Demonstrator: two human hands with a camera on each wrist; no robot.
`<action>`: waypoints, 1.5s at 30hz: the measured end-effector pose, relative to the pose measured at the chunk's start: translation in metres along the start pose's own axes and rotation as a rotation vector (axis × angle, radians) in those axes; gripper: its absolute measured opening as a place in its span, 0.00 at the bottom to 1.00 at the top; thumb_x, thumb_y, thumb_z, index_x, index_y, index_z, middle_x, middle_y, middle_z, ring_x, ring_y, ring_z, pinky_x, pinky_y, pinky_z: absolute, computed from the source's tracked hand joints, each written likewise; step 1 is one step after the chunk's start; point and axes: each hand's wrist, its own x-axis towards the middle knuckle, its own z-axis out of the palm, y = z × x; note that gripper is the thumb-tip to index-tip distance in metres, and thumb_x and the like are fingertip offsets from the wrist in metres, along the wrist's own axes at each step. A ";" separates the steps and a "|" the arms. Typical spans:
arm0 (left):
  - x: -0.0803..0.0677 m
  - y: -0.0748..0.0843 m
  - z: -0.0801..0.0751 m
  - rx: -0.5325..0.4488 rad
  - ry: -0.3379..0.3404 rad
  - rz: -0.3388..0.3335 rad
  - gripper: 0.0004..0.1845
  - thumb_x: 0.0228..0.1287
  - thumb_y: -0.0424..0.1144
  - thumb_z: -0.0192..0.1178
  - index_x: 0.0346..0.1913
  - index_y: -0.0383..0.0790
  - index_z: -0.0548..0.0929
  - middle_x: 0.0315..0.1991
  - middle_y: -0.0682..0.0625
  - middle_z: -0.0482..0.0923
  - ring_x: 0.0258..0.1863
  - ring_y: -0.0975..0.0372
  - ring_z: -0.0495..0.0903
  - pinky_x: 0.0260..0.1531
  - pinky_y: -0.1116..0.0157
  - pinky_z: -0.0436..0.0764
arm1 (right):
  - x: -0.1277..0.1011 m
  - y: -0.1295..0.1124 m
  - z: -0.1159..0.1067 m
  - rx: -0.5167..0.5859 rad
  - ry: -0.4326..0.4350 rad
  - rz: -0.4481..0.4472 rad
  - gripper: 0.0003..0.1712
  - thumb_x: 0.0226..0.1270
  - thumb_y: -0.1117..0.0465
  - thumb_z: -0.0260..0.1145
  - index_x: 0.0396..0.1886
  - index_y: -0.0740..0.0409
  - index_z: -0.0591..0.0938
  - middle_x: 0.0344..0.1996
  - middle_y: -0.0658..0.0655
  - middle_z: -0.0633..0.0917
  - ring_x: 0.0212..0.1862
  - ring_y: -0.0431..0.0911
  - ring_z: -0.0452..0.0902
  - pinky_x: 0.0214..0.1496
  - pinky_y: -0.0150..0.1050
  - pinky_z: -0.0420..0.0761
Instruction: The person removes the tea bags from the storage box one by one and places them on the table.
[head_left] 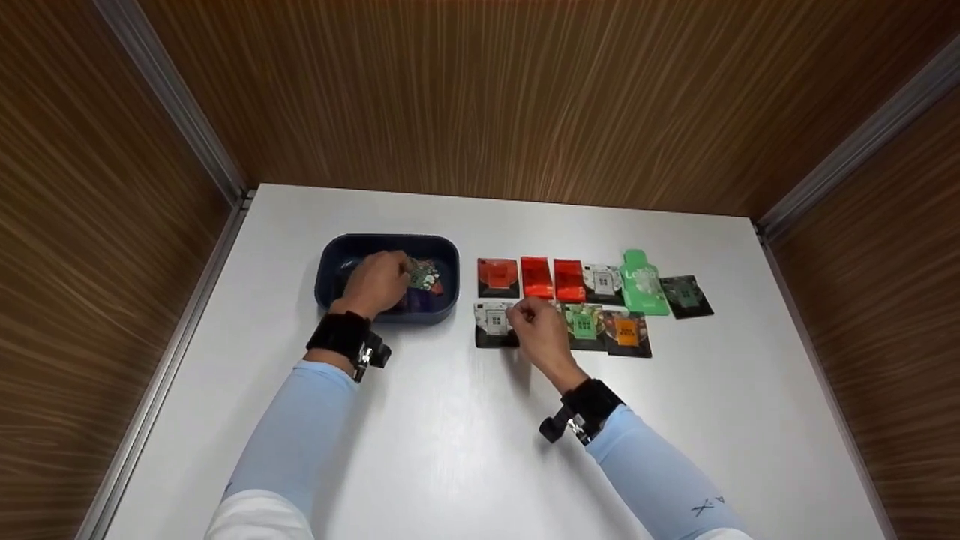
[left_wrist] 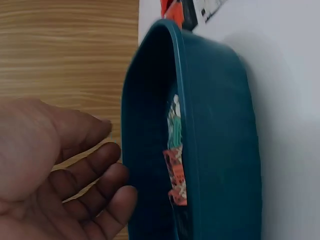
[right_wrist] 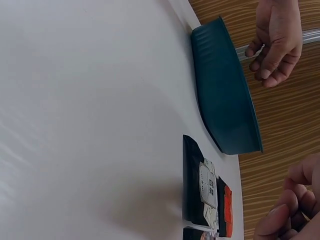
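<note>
Above the dark blue tub, the left hand hangs with fingers loosely bent, released, nothing in its grip. Under and just right of it, inside the tub, lie packets with green, white and red prints. Right hand is over the front row of packets on the white bench; fingers loosely curled, nothing visible between them.

Left of the right hand, partly covered by it in the head view: white-and-black packet. Right of it: green-label packet, then orange-label packet. Beyond the right hand, back row from left: red-and-black packet, two small red sachets, another white-and-black one, bottle-shaped green pouch, tilted dark packet furthest right.

Behind both hands, black wrist straps with small cameras, then light blue sleeves. Past the hands, woodgrain panel at the back; more woodgrain to either side.
</note>
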 end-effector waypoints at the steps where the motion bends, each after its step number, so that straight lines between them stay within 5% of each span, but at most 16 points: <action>1: 0.000 -0.003 -0.001 0.012 -0.032 -0.009 0.14 0.76 0.34 0.58 0.58 0.34 0.85 0.54 0.39 0.86 0.53 0.47 0.83 0.56 0.49 0.81 | -0.001 0.000 0.001 0.005 -0.002 -0.002 0.09 0.73 0.60 0.68 0.31 0.56 0.84 0.26 0.50 0.80 0.29 0.44 0.73 0.35 0.39 0.72; 7: -0.001 -0.014 0.000 0.135 -0.221 -0.030 0.19 0.71 0.35 0.61 0.62 0.33 0.84 0.63 0.38 0.82 0.63 0.44 0.79 0.64 0.46 0.79 | -0.007 -0.001 0.004 0.032 -0.026 -0.012 0.09 0.74 0.60 0.68 0.30 0.55 0.83 0.25 0.49 0.78 0.30 0.44 0.72 0.36 0.39 0.72; 13: 0.000 -0.018 -0.001 0.237 -0.273 -0.070 0.27 0.76 0.37 0.53 0.74 0.33 0.74 0.77 0.33 0.67 0.73 0.39 0.70 0.69 0.40 0.74 | -0.011 0.003 0.007 0.015 -0.030 -0.007 0.09 0.73 0.60 0.69 0.30 0.55 0.82 0.25 0.49 0.78 0.30 0.44 0.72 0.37 0.39 0.72; 18: 0.002 -0.019 0.003 0.251 -0.294 -0.115 0.30 0.77 0.35 0.52 0.80 0.38 0.67 0.83 0.33 0.54 0.68 0.40 0.76 0.62 0.40 0.79 | -0.014 0.004 0.008 -0.006 -0.033 -0.004 0.09 0.72 0.60 0.69 0.30 0.55 0.84 0.25 0.50 0.80 0.29 0.43 0.74 0.37 0.40 0.73; 26: 0.002 -0.016 -0.004 0.313 -0.243 -0.062 0.40 0.68 0.38 0.70 0.80 0.39 0.67 0.74 0.33 0.72 0.72 0.36 0.71 0.72 0.40 0.70 | -0.016 0.004 0.009 -0.008 -0.048 0.013 0.08 0.71 0.59 0.70 0.31 0.54 0.85 0.25 0.49 0.82 0.30 0.43 0.74 0.37 0.39 0.74; 28: 0.001 -0.017 -0.007 0.291 -0.240 -0.064 0.37 0.65 0.39 0.74 0.75 0.36 0.74 0.69 0.33 0.77 0.68 0.37 0.75 0.69 0.42 0.73 | -0.017 0.006 0.009 -0.009 -0.053 0.013 0.08 0.71 0.59 0.70 0.31 0.54 0.85 0.25 0.49 0.81 0.30 0.43 0.74 0.37 0.39 0.74; 33: -0.002 -0.015 -0.014 0.172 -0.174 -0.090 0.21 0.65 0.38 0.72 0.59 0.33 0.87 0.60 0.34 0.84 0.58 0.42 0.82 0.59 0.44 0.81 | -0.018 0.009 0.007 -0.012 -0.057 0.012 0.07 0.71 0.60 0.69 0.30 0.54 0.84 0.26 0.49 0.80 0.30 0.43 0.74 0.38 0.39 0.73; 40: -0.010 -0.003 -0.009 0.011 -0.004 -0.051 0.22 0.70 0.35 0.69 0.64 0.33 0.83 0.59 0.36 0.84 0.57 0.45 0.82 0.59 0.48 0.80 | -0.018 0.009 0.002 -0.001 -0.056 -0.006 0.07 0.71 0.61 0.69 0.31 0.56 0.84 0.26 0.50 0.81 0.31 0.44 0.74 0.38 0.40 0.73; 45: -0.018 0.011 -0.003 -0.002 0.099 -0.031 0.23 0.72 0.37 0.67 0.67 0.33 0.81 0.60 0.34 0.82 0.58 0.44 0.82 0.59 0.47 0.80 | -0.017 0.007 0.001 0.002 -0.061 -0.004 0.06 0.71 0.61 0.69 0.32 0.56 0.85 0.26 0.50 0.82 0.31 0.44 0.75 0.38 0.39 0.74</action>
